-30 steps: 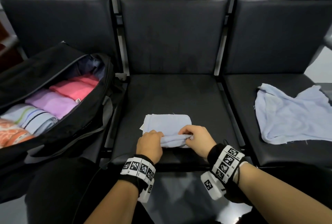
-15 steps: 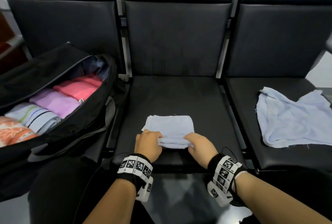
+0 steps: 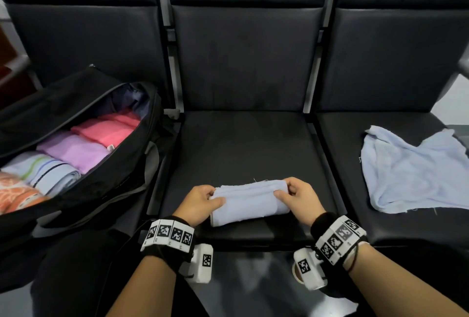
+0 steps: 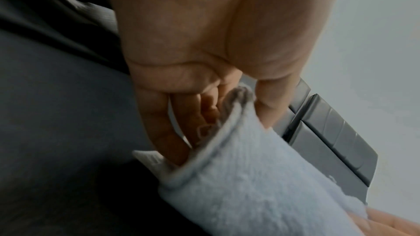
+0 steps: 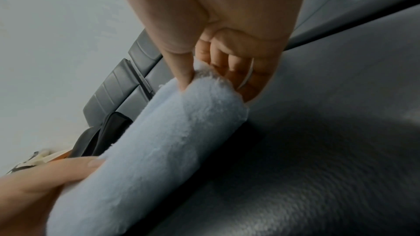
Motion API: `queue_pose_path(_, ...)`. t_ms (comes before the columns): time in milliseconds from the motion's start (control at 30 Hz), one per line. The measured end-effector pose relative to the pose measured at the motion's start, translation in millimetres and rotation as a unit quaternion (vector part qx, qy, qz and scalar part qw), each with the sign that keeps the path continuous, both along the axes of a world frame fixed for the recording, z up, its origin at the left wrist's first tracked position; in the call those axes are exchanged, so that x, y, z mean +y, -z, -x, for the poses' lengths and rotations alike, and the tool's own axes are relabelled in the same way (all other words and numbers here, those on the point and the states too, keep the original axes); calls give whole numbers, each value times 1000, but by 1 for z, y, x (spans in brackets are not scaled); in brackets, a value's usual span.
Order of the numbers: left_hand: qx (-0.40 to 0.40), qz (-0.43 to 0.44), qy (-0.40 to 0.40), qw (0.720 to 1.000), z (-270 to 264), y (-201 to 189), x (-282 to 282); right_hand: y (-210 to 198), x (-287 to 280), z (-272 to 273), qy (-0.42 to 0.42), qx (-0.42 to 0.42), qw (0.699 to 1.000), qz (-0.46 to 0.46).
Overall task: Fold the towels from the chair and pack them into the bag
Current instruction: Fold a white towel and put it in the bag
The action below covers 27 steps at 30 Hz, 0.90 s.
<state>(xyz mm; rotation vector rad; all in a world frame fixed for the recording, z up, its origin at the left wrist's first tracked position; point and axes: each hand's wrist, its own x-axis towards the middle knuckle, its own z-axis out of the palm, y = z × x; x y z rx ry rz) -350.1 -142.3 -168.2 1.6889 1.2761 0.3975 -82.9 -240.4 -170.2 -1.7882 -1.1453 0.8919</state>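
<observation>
While the rolled pale-blue towel (image 3: 250, 202) lies across the front of the middle seat (image 3: 243, 144), its long axis runs left to right, one end to each hand; the left hand (image 3: 200, 202) holds the left end, the right hand (image 3: 298, 198) the right end. In the left wrist view the thumb sits on one side of the end and the curled fingers (image 4: 163, 132) on the other, pinching the folded edges between them; in the right wrist view the thumb presses into the roll's end and the fingers (image 5: 229, 60) curl round behind it — a pinch at both ends. Whether the roll rests on the seat or is just clear of it cannot be told with certainty; the right wrist view suggests its right end is slightly raised.

The governing relation: the open black bag (image 3: 142, 164) stands on the left-hand seat, to the left of the roll, so the left hand is the nearer one. Rolled towels — pink (image 3: 109, 130), lilac (image 3: 73, 150), striped (image 3: 48, 172), orange (image 3: 15, 194) — fill the bag side by side. Judgement: the roll will have to travel leftward and turn to match that row; where free space remains is not clear. One unfolded blue towel (image 3: 411, 177) lies on the right-hand seat, well apart, not yet done.
</observation>
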Motion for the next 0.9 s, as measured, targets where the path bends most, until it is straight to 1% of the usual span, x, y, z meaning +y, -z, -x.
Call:
queue_pose_path(100,12,-28,-27,999,-5,9,3,5,7,2,38,-8,999,10)
queue_pose_path(200,54,-45,-52,996,-9,16,3,15,14,3,52,-67,995,60)
queue_pose_path(300,72,-48,-80,993,-11,23,0,24,16,2,51,-90,988,118)
queue_pose_path(400,85,-52,-103,990,-13,26,0,28,21,0,34,-113,981,155)
queue_pose_path(567,102,-41,-104,988,-13,23,-2,26,27,-2,11,-127,972,196)
queue_pose_path(633,106,-36,-104,988,-13,22,-4,25,27,-2,23,-107,975,192)
queue_pose_path(733,98,-18,-111,989,-11,21,-6,21,23,-1,60,-38,984,161)
queue_pose_path(833,87,8,-128,988,-8,18,-7,8,19,4,80,42,991,100)
queue_pose_path(900,87,-2,-124,988,-7,14,-6,-9,19,10,64,58,995,57)
